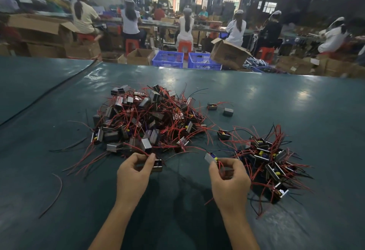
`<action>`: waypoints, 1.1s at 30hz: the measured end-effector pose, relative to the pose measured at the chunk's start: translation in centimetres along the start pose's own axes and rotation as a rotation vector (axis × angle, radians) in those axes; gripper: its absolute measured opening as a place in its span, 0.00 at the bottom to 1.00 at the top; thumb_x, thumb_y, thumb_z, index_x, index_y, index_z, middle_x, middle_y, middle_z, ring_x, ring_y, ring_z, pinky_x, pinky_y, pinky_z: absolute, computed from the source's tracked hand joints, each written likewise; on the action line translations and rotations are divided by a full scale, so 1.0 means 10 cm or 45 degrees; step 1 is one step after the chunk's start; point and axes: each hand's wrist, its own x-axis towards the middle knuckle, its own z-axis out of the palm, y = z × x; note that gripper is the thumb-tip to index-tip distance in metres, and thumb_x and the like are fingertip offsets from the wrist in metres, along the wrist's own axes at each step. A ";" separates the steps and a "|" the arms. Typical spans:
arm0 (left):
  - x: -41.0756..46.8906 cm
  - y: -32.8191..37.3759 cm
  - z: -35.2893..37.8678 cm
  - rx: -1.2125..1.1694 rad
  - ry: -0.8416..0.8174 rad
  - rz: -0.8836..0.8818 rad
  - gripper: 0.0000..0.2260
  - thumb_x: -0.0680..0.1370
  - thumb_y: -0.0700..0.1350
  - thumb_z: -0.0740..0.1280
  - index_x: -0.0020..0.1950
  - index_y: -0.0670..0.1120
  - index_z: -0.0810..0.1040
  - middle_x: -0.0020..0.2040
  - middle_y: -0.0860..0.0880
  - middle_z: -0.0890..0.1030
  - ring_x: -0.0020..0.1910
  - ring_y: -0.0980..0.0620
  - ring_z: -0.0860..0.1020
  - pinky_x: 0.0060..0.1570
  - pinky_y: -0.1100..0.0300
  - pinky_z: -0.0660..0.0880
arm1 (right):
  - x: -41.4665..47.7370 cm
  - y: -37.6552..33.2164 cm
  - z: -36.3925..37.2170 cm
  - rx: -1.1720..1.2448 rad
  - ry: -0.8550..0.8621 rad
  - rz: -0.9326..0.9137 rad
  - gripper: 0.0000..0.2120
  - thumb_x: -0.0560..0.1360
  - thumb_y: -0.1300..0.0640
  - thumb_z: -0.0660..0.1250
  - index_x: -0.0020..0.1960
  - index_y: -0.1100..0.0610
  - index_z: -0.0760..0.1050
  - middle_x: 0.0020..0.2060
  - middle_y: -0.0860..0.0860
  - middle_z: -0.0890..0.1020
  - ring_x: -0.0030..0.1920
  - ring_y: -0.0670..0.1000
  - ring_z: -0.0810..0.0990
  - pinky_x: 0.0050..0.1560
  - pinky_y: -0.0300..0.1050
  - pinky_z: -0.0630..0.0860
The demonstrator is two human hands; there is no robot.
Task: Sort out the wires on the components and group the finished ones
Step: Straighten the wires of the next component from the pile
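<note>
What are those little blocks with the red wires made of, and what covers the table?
Blocks: likely metal, shiny grey faces catching light. Wires: probably plastic-insulated, thin and bendy, red or black. Table cover: looks like glossy dark green vinyl, showing lamp reflections.

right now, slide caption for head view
Left hand holds dark part, right hand silver part, by big pile and small pile

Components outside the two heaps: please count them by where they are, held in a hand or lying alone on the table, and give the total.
Left-hand component, held by the left hand: 1
Right-hand component, held by the right hand: 1
Loose components, lying alone: 3
Total: 5
</note>
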 end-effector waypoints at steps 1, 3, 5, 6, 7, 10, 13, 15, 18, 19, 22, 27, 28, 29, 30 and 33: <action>-0.01 0.01 0.00 0.025 -0.032 -0.010 0.11 0.76 0.48 0.71 0.34 0.49 0.78 0.31 0.53 0.80 0.31 0.59 0.77 0.34 0.64 0.74 | 0.00 -0.02 0.00 0.025 0.048 -0.023 0.09 0.71 0.60 0.75 0.42 0.51 0.75 0.36 0.49 0.79 0.34 0.44 0.78 0.32 0.29 0.71; -0.03 0.03 0.00 0.060 -0.128 -0.048 0.12 0.77 0.48 0.70 0.34 0.48 0.78 0.30 0.52 0.80 0.30 0.57 0.76 0.33 0.57 0.73 | 0.00 -0.08 -0.01 0.147 0.138 -0.044 0.07 0.71 0.55 0.73 0.42 0.50 0.75 0.35 0.50 0.79 0.34 0.46 0.78 0.32 0.30 0.72; -0.03 0.05 0.02 0.038 -0.282 -0.106 0.11 0.79 0.46 0.68 0.38 0.44 0.79 0.34 0.49 0.83 0.35 0.52 0.80 0.37 0.52 0.76 | -0.01 -0.12 -0.02 0.269 0.128 -0.065 0.05 0.70 0.52 0.71 0.42 0.50 0.75 0.33 0.47 0.79 0.32 0.47 0.78 0.32 0.33 0.73; -0.04 0.06 0.05 0.019 -0.369 -0.124 0.10 0.80 0.44 0.66 0.41 0.41 0.80 0.38 0.49 0.85 0.39 0.51 0.82 0.40 0.55 0.78 | -0.02 -0.13 -0.02 0.302 0.064 -0.068 0.05 0.71 0.53 0.71 0.41 0.49 0.75 0.33 0.46 0.79 0.31 0.47 0.77 0.32 0.33 0.73; -0.06 0.08 0.09 -0.028 -0.442 -0.148 0.09 0.80 0.42 0.65 0.45 0.38 0.79 0.42 0.49 0.86 0.42 0.51 0.83 0.42 0.61 0.79 | -0.04 -0.15 -0.01 0.322 -0.027 -0.052 0.05 0.71 0.54 0.71 0.40 0.49 0.75 0.32 0.46 0.79 0.31 0.46 0.77 0.32 0.34 0.73; -0.11 0.17 0.19 -0.472 -0.507 -0.415 0.10 0.79 0.42 0.63 0.47 0.35 0.76 0.51 0.43 0.85 0.44 0.46 0.84 0.39 0.61 0.80 | -0.07 -0.17 0.00 0.447 -0.203 0.036 0.04 0.71 0.54 0.69 0.39 0.49 0.75 0.30 0.49 0.78 0.29 0.47 0.75 0.33 0.36 0.73; -0.13 0.23 0.20 -0.842 -0.562 -0.680 0.11 0.77 0.48 0.63 0.47 0.41 0.77 0.55 0.40 0.84 0.47 0.42 0.84 0.35 0.60 0.80 | -0.03 -0.13 -0.04 0.643 -0.309 0.160 0.03 0.70 0.51 0.67 0.39 0.49 0.76 0.30 0.50 0.75 0.29 0.48 0.72 0.32 0.38 0.72; -0.12 0.24 0.19 -1.040 -0.558 -0.788 0.12 0.76 0.50 0.64 0.49 0.42 0.78 0.56 0.38 0.83 0.45 0.43 0.84 0.36 0.59 0.81 | 0.00 -0.12 -0.06 0.697 -0.436 0.245 0.05 0.70 0.54 0.64 0.40 0.48 0.78 0.33 0.53 0.75 0.29 0.50 0.71 0.30 0.40 0.71; -0.09 0.26 0.21 -1.182 -0.529 -0.870 0.13 0.76 0.51 0.63 0.51 0.43 0.79 0.56 0.39 0.83 0.39 0.47 0.83 0.33 0.61 0.80 | -0.01 -0.12 -0.02 0.773 -0.558 0.311 0.11 0.70 0.59 0.59 0.42 0.51 0.80 0.33 0.54 0.76 0.28 0.51 0.70 0.28 0.41 0.69; -0.09 0.26 0.22 -1.087 -0.522 -0.822 0.13 0.77 0.51 0.62 0.50 0.43 0.80 0.54 0.40 0.84 0.36 0.49 0.82 0.31 0.62 0.79 | -0.02 -0.13 -0.02 0.854 -0.560 0.354 0.12 0.69 0.59 0.58 0.43 0.52 0.80 0.33 0.54 0.75 0.27 0.50 0.69 0.28 0.42 0.68; -0.05 0.17 0.15 -0.463 -0.412 -0.374 0.16 0.78 0.53 0.63 0.42 0.44 0.84 0.42 0.41 0.85 0.33 0.49 0.79 0.31 0.60 0.75 | 0.01 -0.16 -0.03 1.196 -0.557 0.550 0.18 0.69 0.58 0.56 0.55 0.59 0.78 0.28 0.54 0.72 0.25 0.50 0.67 0.28 0.45 0.70; -0.09 0.09 0.05 0.118 -0.587 0.029 0.30 0.77 0.67 0.54 0.36 0.48 0.85 0.34 0.43 0.84 0.37 0.49 0.82 0.42 0.58 0.76 | 0.01 -0.17 -0.07 1.190 -0.598 0.589 0.16 0.72 0.54 0.57 0.47 0.59 0.81 0.33 0.57 0.76 0.32 0.53 0.75 0.31 0.44 0.74; -0.12 0.11 0.08 0.062 -0.572 0.012 0.33 0.76 0.68 0.49 0.39 0.47 0.85 0.35 0.45 0.85 0.39 0.52 0.83 0.43 0.63 0.75 | 0.00 -0.19 -0.07 1.116 -0.607 0.574 0.15 0.75 0.52 0.58 0.43 0.57 0.82 0.34 0.57 0.79 0.34 0.54 0.78 0.32 0.44 0.75; -0.15 0.12 0.10 0.022 -0.500 0.026 0.34 0.75 0.69 0.46 0.41 0.48 0.84 0.36 0.49 0.85 0.39 0.55 0.83 0.43 0.65 0.75 | -0.01 -0.21 -0.06 1.040 -0.616 0.575 0.17 0.78 0.48 0.60 0.39 0.54 0.82 0.35 0.56 0.80 0.34 0.53 0.80 0.32 0.43 0.76; -0.16 0.12 0.12 0.035 -0.396 0.061 0.34 0.76 0.69 0.46 0.44 0.49 0.84 0.38 0.53 0.85 0.38 0.56 0.82 0.43 0.64 0.75 | -0.02 -0.22 -0.05 0.965 -0.622 0.583 0.19 0.79 0.44 0.61 0.36 0.53 0.81 0.35 0.56 0.81 0.34 0.53 0.81 0.31 0.42 0.76; -0.15 0.13 0.11 0.256 -0.118 0.335 0.13 0.77 0.62 0.63 0.59 0.60 0.76 0.45 0.61 0.83 0.44 0.58 0.80 0.45 0.56 0.77 | -0.03 -0.24 -0.04 0.744 -0.611 0.512 0.14 0.71 0.46 0.69 0.34 0.56 0.76 0.31 0.56 0.80 0.29 0.50 0.80 0.30 0.40 0.76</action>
